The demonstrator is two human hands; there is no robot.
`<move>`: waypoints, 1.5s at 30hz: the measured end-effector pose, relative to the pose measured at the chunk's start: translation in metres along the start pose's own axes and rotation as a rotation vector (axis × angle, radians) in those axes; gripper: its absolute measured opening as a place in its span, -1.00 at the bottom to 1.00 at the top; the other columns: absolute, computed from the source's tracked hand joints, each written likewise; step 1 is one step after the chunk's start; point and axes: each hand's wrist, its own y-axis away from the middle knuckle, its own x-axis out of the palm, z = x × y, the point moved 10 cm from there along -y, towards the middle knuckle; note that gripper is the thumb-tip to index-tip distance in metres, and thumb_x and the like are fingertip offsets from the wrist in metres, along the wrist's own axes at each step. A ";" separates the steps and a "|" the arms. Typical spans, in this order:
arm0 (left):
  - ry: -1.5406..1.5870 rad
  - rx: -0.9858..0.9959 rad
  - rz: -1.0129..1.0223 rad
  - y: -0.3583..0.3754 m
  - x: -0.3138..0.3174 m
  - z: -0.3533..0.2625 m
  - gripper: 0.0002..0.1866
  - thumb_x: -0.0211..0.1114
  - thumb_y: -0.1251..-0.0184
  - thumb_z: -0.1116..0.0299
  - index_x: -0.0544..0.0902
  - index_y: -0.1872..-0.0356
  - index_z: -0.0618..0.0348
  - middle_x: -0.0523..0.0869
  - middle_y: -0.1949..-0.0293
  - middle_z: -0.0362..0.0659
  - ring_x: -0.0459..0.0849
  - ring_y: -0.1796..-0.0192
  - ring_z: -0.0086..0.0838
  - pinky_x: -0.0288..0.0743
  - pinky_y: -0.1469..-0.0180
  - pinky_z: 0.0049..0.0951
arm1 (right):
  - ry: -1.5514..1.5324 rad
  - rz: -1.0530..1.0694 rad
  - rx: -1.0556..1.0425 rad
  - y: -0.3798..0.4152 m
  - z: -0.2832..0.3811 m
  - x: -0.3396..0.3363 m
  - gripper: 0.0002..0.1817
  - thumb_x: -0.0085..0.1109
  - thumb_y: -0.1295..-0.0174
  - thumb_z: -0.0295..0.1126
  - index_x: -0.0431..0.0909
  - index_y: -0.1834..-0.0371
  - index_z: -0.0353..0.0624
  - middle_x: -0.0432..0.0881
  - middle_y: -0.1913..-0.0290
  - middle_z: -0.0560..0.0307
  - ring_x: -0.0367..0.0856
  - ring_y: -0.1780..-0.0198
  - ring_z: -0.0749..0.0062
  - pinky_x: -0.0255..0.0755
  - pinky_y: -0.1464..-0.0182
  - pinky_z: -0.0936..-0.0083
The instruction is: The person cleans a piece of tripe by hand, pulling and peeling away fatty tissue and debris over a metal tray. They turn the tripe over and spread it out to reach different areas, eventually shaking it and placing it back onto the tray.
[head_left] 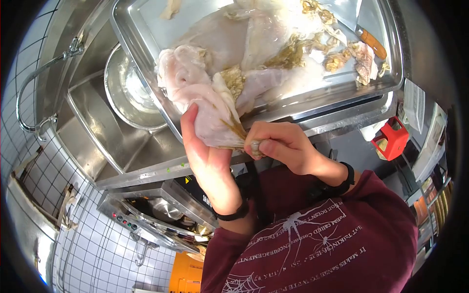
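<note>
A large piece of pale, wet tripe-like tissue [198, 93] hangs over the front edge of a metal tray [332, 100]. Its near end is stretched between my two hands. My left hand [207, 158] lies under and along its left side, thumb up against it and the other fingers hidden beneath. With fingers curled in a fist, my right hand [283, 144] pinches the narrow end of the tissue. More pale tissue with yellow-brown patches [288, 53] lies in the tray. Toward the tray's right side rests a knife with a wooden handle [373, 44].
Left of the tray, a metal bowl [132, 93] stands in a steel sink [100, 132] with a faucet [29, 78]. A red plastic holder [392, 139] is at the right. Below the sink stands a metal appliance [156, 205] with knobs.
</note>
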 end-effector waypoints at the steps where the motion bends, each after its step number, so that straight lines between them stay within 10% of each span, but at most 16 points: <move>1: -0.037 0.014 -0.070 0.001 -0.005 -0.004 -0.48 0.14 -0.09 0.46 0.36 -0.14 0.37 0.53 -0.05 0.08 0.51 -0.13 -0.28 0.38 -0.17 -0.37 | 0.022 -0.009 0.003 0.002 0.000 -0.002 -0.77 -0.05 -0.37 -0.34 0.48 0.30 -0.29 0.49 0.37 0.19 0.42 0.35 0.57 0.33 0.26 0.61; 3: 1.188 -0.252 0.058 -0.033 -0.046 0.039 -0.67 0.14 -0.23 0.40 0.46 0.01 0.35 0.60 0.11 0.05 0.60 0.02 -0.31 0.53 0.01 -0.37 | -0.028 -0.172 0.002 0.017 -0.002 -0.034 -0.72 -0.04 -0.37 -0.28 0.49 0.31 -0.31 0.49 0.40 0.16 0.43 0.39 0.54 0.33 0.29 0.62; 4: 1.213 -0.283 0.458 -0.060 -0.056 0.017 -0.75 0.13 -0.31 0.35 0.52 0.11 0.31 0.64 0.22 0.02 0.64 0.13 -0.31 0.60 0.14 -0.30 | -0.080 -0.326 0.004 0.031 -0.005 -0.061 -0.66 -0.02 -0.37 -0.21 0.51 0.31 -0.33 0.50 0.43 0.13 0.44 0.43 0.51 0.33 0.32 0.62; 5: 0.823 -0.277 -0.167 -0.061 -0.097 0.005 -0.71 0.14 -0.30 0.32 0.52 0.07 0.31 0.66 0.16 0.02 0.65 0.10 -0.27 0.61 0.07 -0.23 | -0.057 -0.367 -0.003 0.044 -0.004 -0.085 -0.66 -0.01 -0.36 -0.20 0.51 0.31 -0.32 0.50 0.44 0.12 0.44 0.44 0.53 0.32 0.34 0.64; 10: 0.951 -0.347 0.043 -0.063 -0.071 -0.006 -0.69 0.19 -0.25 0.27 0.54 0.07 0.23 0.68 0.15 -0.05 0.68 0.13 -0.24 0.62 0.02 -0.12 | 0.240 -0.285 -0.045 0.035 0.044 -0.094 -0.75 0.04 -0.30 -0.37 0.46 0.46 -0.34 0.53 0.36 0.08 0.45 0.37 0.52 0.34 0.29 0.58; 15: 1.032 -0.458 0.129 -0.049 -0.035 -0.004 -0.63 0.16 -0.29 0.22 0.52 -0.02 0.24 0.63 0.02 -0.04 0.57 -0.09 -0.21 0.39 -0.21 -0.08 | 1.254 -0.321 -0.254 -0.005 0.124 -0.069 -0.88 0.18 -0.07 -0.60 0.52 0.31 -0.35 0.53 0.13 0.10 0.51 0.34 0.37 0.40 0.25 0.51; 19: 0.951 -0.465 -0.029 -0.036 -0.030 -0.004 -0.59 0.14 -0.33 0.17 0.50 -0.07 0.23 0.60 -0.05 -0.08 0.53 -0.14 -0.21 0.34 -0.25 -0.12 | 1.217 -0.303 -0.516 -0.027 0.150 -0.063 -0.79 0.18 -0.10 -0.55 0.54 0.16 -0.26 0.57 0.24 0.03 0.56 0.34 0.23 0.41 0.32 0.47; 22: 0.887 -0.456 -0.158 -0.029 -0.035 0.000 -0.57 0.14 -0.33 0.15 0.48 -0.10 0.22 0.58 -0.08 -0.10 0.51 -0.17 -0.23 0.34 -0.24 -0.14 | 1.198 -0.484 -0.285 -0.046 0.155 -0.077 -0.79 0.10 -0.14 -0.59 0.58 0.15 -0.30 0.61 0.34 0.09 0.55 0.38 0.38 0.42 0.29 0.56; 23: 0.907 -0.447 -0.149 -0.028 -0.033 -0.001 -0.56 0.15 -0.33 0.14 0.47 -0.11 0.21 0.57 -0.09 -0.11 0.49 -0.18 -0.23 0.34 -0.24 -0.14 | 1.267 -0.014 -0.851 -0.064 0.114 -0.116 -0.82 0.36 -0.06 -0.25 0.64 0.38 -0.09 0.60 0.63 0.23 0.38 0.70 0.51 0.22 0.67 0.65; 24: 0.926 -0.440 -0.139 -0.026 -0.030 -0.001 -0.55 0.15 -0.33 0.14 0.45 -0.13 0.20 0.56 -0.10 -0.12 0.48 -0.19 -0.24 0.33 -0.24 -0.14 | 1.266 -0.012 -0.851 -0.066 0.130 -0.089 -0.82 0.36 -0.06 -0.25 0.64 0.38 -0.09 0.60 0.63 0.23 0.38 0.70 0.51 0.22 0.67 0.65; 26: 0.932 -0.427 -0.127 -0.023 -0.025 -0.004 -0.55 0.15 -0.33 0.14 0.44 -0.14 0.19 0.55 -0.12 -0.12 0.47 -0.20 -0.25 0.32 -0.24 -0.12 | 1.523 -0.456 -0.166 -0.090 0.157 -0.076 -0.88 0.29 -0.05 -0.42 0.53 0.51 -0.17 0.41 0.76 0.13 0.33 0.73 0.46 0.24 0.64 0.60; 30: 0.900 -0.379 -0.076 -0.019 -0.018 -0.009 -0.58 0.10 -0.38 0.20 0.43 -0.15 0.24 0.53 -0.14 -0.08 0.45 -0.23 -0.24 0.28 -0.28 -0.14 | 1.787 -0.780 -0.495 -0.084 0.166 -0.050 -0.92 0.18 -0.10 -0.50 0.56 0.40 -0.31 0.43 0.69 0.07 0.41 0.65 0.37 0.31 0.55 0.50; 37: 0.903 -0.247 0.022 -0.021 0.002 -0.027 -0.59 0.07 -0.41 0.27 0.38 -0.17 0.29 0.49 -0.18 -0.01 0.41 -0.26 -0.21 0.24 -0.32 -0.11 | 1.234 -0.078 0.096 -0.096 0.151 -0.065 -0.68 0.16 -0.07 -0.55 0.56 0.05 -0.24 0.62 0.16 -0.04 0.63 0.28 0.17 0.51 0.23 0.40; 39: 0.899 -0.246 -0.002 -0.019 0.000 -0.026 -0.59 0.07 -0.41 0.27 0.38 -0.17 0.30 0.49 -0.18 -0.01 0.41 -0.26 -0.21 0.24 -0.32 -0.11 | 1.674 -0.666 -0.518 -0.079 0.176 -0.040 -0.65 0.16 -0.07 -0.55 0.54 0.02 -0.22 0.50 -0.09 -0.10 0.64 0.16 0.23 0.52 0.16 0.42; 42: 0.872 -0.231 -0.033 -0.019 0.001 -0.026 -0.60 0.06 -0.41 0.28 0.38 -0.16 0.31 0.49 -0.17 0.00 0.42 -0.25 -0.21 0.26 -0.30 -0.12 | 1.638 -0.399 -0.420 -0.081 0.167 -0.041 -0.58 0.15 -0.11 -0.55 0.50 -0.10 -0.15 0.50 -0.09 -0.14 0.64 0.12 0.22 0.51 0.13 0.47; 45: 0.826 -0.194 -0.043 -0.017 0.005 -0.030 -0.59 0.04 -0.43 0.25 0.38 -0.15 0.33 0.50 -0.15 0.00 0.43 -0.23 -0.23 0.28 -0.27 -0.15 | 1.363 -0.160 -0.764 -0.063 0.149 -0.001 -0.84 0.22 -0.11 -0.43 0.60 0.25 -0.20 0.59 0.41 0.12 0.53 0.50 0.33 0.38 0.48 0.54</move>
